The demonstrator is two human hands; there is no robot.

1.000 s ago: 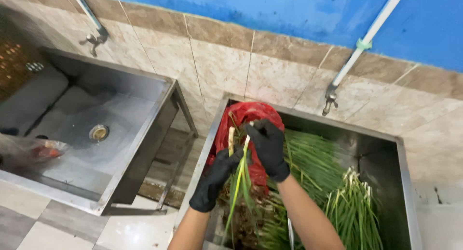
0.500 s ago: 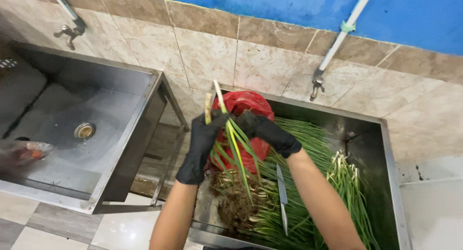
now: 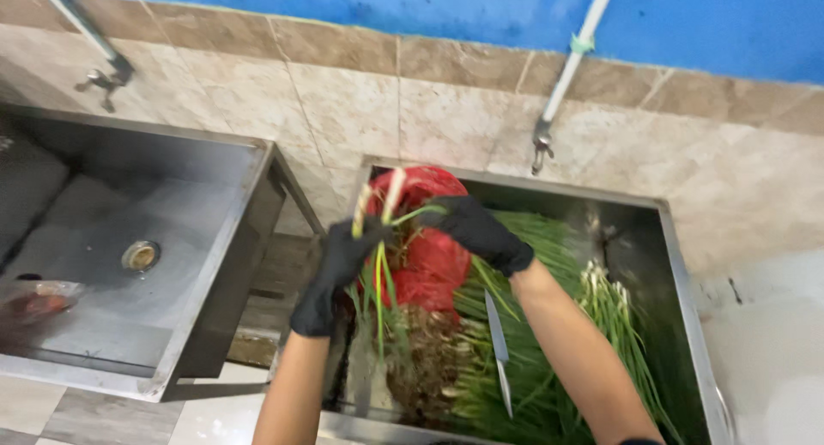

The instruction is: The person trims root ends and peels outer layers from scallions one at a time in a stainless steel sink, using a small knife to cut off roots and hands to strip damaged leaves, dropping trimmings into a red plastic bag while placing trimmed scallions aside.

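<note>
1. Near the middle of the head view, the left hand in a black glove [image 3: 343,260] is closed around a thin green-and-white spring onion stalk [image 3: 378,239], its pale root end pointing up and its green leaves hanging down. The right hand in a black glove [image 3: 476,226] pinches the same stalk near the top, fingers curled shut on it.
2. Judging by its droop, the stalk is light, limp and easily bruised; the firmer pale end looks the better place to hold, since wet leaves may slip.
3. Just behind the hands sits a crumpled red plastic bag [image 3: 429,256], and below them a heap of brown roots and trimmings [image 3: 429,376].
4. Lower centre, a long steel knife [image 3: 498,351] lies blade-down on the piled green spring onions [image 3: 549,325] filling the right-hand steel sink [image 3: 682,282]; it lies close beside the right forearm.
5. Upper right of centre, a white pipe with a tap [image 3: 549,123] hangs over that sink.
6. At the left of the frame stands a second steel sink with a drain [image 3: 206,239].
</note>
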